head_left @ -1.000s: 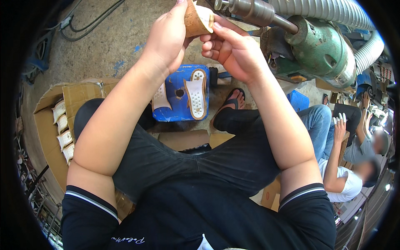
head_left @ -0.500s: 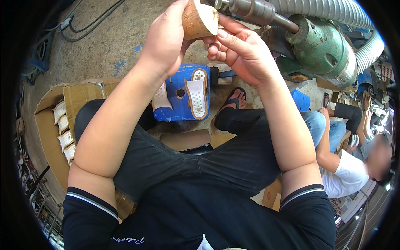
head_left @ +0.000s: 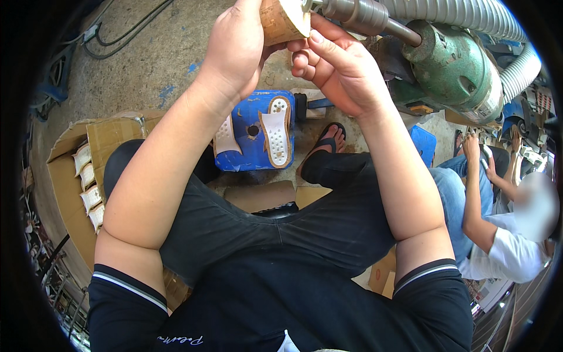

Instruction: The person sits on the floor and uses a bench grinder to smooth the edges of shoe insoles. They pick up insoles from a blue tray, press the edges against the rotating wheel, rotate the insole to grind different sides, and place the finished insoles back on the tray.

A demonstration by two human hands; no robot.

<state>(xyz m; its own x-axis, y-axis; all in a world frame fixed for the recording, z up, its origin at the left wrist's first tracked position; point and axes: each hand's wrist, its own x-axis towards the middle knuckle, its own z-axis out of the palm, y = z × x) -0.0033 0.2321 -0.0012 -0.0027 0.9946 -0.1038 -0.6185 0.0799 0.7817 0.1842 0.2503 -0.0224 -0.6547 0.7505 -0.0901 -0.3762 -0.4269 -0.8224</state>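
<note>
I see two soles (head_left: 277, 132) on the stool (head_left: 251, 114). From stool: carton (head_left: 111, 135) left, foot (head_left: 333, 139) right, machine (head_left: 451, 70) farther right and beyond, workpiece (head_left: 284, 24) beyond.

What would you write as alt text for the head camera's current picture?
A person's left hand holds a curved cork piece near the metal spindle of a green machine, the right hand at the piece's edge. Below, two white-faced soles lie on a blue stool; an open cardboard box stands at left, a co-worker sits at right.
</note>
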